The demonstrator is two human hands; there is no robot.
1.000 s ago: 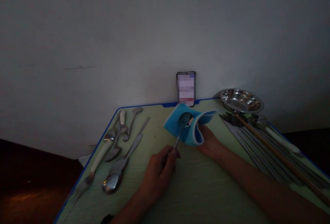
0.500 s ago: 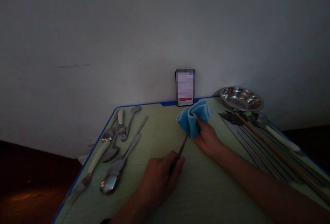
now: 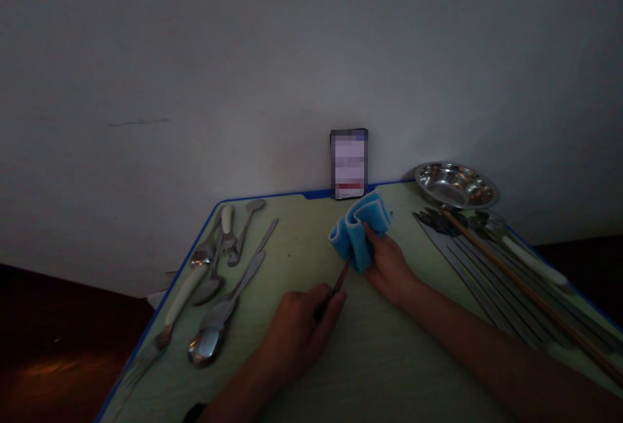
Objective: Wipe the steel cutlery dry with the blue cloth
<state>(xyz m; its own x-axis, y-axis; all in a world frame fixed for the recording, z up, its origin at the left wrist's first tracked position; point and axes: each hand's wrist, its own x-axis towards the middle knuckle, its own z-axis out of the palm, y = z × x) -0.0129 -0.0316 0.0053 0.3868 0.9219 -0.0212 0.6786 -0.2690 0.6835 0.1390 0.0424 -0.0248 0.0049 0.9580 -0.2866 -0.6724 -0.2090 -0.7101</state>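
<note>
My left hand [image 3: 299, 322] is closed round one end of a thin, dark metal utensil [image 3: 341, 276]. The utensil's far end disappears into a folded blue cloth [image 3: 360, 235] with pale edges, so its kind is hidden. Pinched round that cloth is my right hand [image 3: 392, 272], with the fabric bunched at the utensil. Both hands are above the middle of the pale green table [image 3: 389, 358].
Spoons [image 3: 204, 345] and forks [image 3: 158, 345], some white-handled, lie along the left side. Several long flat metal utensils [image 3: 467, 274] and a wooden stick [image 3: 525, 293] lie at right, below a steel bowl [image 3: 457, 186]. A phone [image 3: 349, 163] leans on the wall.
My right hand and the cloth have shifted slightly left and down, covering more of the utensil. My left hand has moved only a little.
</note>
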